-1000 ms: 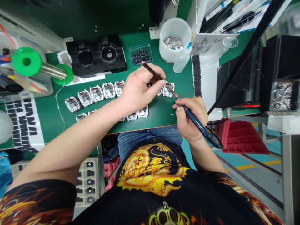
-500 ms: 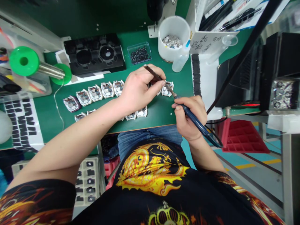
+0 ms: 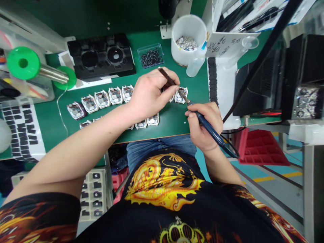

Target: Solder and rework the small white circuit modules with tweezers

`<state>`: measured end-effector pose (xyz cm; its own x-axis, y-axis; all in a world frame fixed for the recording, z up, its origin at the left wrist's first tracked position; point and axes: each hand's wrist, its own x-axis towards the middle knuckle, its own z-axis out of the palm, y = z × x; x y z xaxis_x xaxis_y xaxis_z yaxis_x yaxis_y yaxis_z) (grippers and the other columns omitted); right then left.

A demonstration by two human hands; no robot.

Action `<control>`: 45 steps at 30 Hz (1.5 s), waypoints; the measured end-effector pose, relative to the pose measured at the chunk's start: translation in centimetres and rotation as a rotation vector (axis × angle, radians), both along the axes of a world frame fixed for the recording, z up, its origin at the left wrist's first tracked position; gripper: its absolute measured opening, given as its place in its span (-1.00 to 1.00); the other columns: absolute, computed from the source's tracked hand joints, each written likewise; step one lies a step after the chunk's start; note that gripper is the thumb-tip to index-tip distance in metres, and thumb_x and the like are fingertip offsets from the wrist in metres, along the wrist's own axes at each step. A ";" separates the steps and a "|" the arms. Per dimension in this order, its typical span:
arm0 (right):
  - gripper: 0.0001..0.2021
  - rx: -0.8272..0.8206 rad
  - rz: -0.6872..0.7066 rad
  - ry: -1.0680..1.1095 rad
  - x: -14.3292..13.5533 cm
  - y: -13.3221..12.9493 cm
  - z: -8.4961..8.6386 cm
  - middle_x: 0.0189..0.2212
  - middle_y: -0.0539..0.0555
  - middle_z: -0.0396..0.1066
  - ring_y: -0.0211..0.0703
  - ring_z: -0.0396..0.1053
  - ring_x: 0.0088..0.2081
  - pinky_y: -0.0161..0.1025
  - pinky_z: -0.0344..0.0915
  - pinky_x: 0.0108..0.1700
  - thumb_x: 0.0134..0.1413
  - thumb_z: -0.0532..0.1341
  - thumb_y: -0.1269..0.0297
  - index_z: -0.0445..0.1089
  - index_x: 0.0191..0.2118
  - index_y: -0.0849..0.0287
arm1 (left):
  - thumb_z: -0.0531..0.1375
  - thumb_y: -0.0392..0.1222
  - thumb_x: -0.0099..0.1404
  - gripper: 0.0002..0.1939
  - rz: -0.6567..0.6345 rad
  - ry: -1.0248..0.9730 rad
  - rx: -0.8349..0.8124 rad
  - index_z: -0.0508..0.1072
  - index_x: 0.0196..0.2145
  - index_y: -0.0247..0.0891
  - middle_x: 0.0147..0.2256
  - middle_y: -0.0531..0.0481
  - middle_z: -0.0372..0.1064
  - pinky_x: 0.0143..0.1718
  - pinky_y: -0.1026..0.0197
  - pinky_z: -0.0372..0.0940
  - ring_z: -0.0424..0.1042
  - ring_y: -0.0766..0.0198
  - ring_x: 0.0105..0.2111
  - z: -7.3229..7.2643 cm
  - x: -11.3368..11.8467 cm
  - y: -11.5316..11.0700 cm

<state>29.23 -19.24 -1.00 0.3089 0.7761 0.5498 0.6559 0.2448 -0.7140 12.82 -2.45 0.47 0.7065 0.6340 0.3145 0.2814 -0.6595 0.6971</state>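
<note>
My left hand pinches dark tweezers, whose tips point down at a white watch case with an exposed circuit board at the right end of the upper row. In my right hand is a blue soldering iron, held like a pen, its metal tip at the same case. Further white watch cases stretch to the left, with a purple-edged one at the far end. Part of a lower row shows below my left wrist; my forearm hides some of it.
Behind the hands stand a black fixture, a clear box of small black parts, a white tub and a clear bottle. A green solder spool is at left, a black cable at right.
The camera view has shifted slightly. Both hands stay at the same watch case, and the tweezers' upper end has moved slightly to the right and up.
</note>
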 end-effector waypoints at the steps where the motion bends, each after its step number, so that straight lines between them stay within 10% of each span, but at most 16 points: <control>1: -0.84 -0.003 0.000 -0.002 0.0 0.0 0.0 -0.28 -0.02 0.69 -0.07 0.57 -0.22 -0.02 0.56 -0.09 0.42 0.32 0.40 0.60 -0.02 0.00 | 0.24 -0.11 0.59 -0.86 0.003 0.003 -0.003 0.62 -0.09 -0.11 -0.05 -0.08 0.68 0.18 -0.10 0.58 0.65 0.01 0.03 0.0 0.0 0.0; 17: -0.86 -0.049 -0.013 -0.034 0.0 0.1 -0.1 -0.26 0.01 0.68 -0.04 0.58 -0.20 0.01 0.57 -0.07 0.46 0.29 0.31 0.60 -0.01 -0.02 | 0.23 0.16 0.64 -0.71 0.012 -0.004 -0.052 0.60 -0.09 -0.06 -0.05 -0.03 0.66 0.15 -0.17 0.53 0.61 0.02 0.05 -0.4 0.1 0.3; 45: -0.83 -0.027 0.015 -0.007 0.1 0.0 -0.4 -0.24 -0.01 0.68 -0.05 0.55 -0.19 0.01 0.54 -0.06 0.45 0.32 0.33 0.61 0.03 -0.04 | 0.21 0.07 0.63 -0.78 -0.006 0.015 0.006 0.59 -0.08 -0.04 -0.03 -0.06 0.66 0.08 -0.13 0.54 0.62 0.01 0.00 -0.3 0.1 0.6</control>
<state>29.35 -19.22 -1.38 0.2936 0.7950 0.5309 0.6572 0.2355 -0.7160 12.94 -1.85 0.18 0.7150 0.6278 0.3077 0.2874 -0.6651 0.6892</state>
